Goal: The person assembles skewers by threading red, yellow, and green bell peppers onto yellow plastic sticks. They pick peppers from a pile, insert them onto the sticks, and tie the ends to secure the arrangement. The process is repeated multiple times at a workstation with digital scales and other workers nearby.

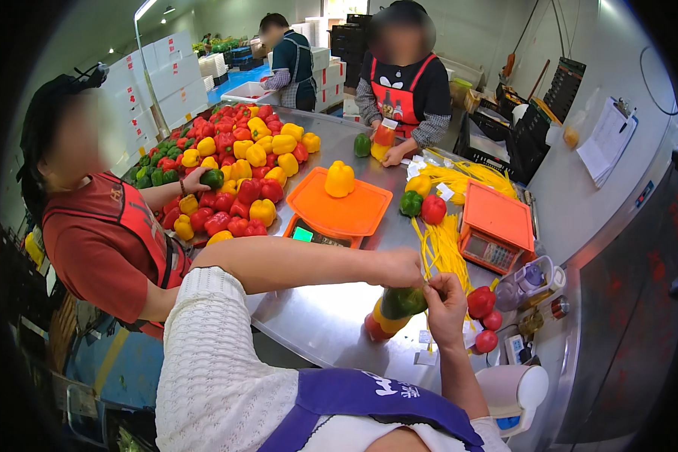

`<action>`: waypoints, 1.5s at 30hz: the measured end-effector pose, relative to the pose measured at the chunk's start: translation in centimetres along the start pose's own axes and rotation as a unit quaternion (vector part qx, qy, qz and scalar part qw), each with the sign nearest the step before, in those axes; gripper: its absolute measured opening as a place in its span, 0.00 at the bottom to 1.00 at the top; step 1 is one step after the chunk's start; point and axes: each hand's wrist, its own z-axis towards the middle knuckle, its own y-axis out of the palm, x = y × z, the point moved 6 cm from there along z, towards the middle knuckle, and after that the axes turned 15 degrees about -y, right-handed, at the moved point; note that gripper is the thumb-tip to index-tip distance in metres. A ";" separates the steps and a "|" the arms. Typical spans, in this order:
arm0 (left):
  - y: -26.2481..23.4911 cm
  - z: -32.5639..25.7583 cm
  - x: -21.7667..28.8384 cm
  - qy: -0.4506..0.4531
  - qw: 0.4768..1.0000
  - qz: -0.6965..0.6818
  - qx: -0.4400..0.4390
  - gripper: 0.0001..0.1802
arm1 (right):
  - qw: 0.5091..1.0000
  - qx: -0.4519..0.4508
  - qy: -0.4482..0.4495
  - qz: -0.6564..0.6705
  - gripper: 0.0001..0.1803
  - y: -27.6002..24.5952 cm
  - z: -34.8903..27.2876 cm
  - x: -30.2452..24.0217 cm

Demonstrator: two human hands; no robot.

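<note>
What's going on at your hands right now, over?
Left hand and right hand both gripping a clear bag of peppers, green on top. Loose red peppers and yellow ties close by on the steel table.

The hands (422, 290) meet over the near part of the steel tabletop (316, 320), closed around a bagged pack of peppers (392, 310). Left of them and below the left forearm, the tabletop lies bare, giving open passage. Just right of the hands, three red peppers (482, 316) and small plastic containers (531, 280) crowd the edge. Beyond the hands, yellow ties (444, 248) trail across the surface, flanked by an orange scale tray (339, 207) and a second orange scale (496, 226). A white dispenser (516, 392) blocks the near right.
</note>
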 end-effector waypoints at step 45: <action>-0.6 -0.6 -4.8 0.104 0.985 -0.133 0.026 0.04 | 0.970 -0.137 -0.158 -0.121 0.08 2.6 2.0 -0.4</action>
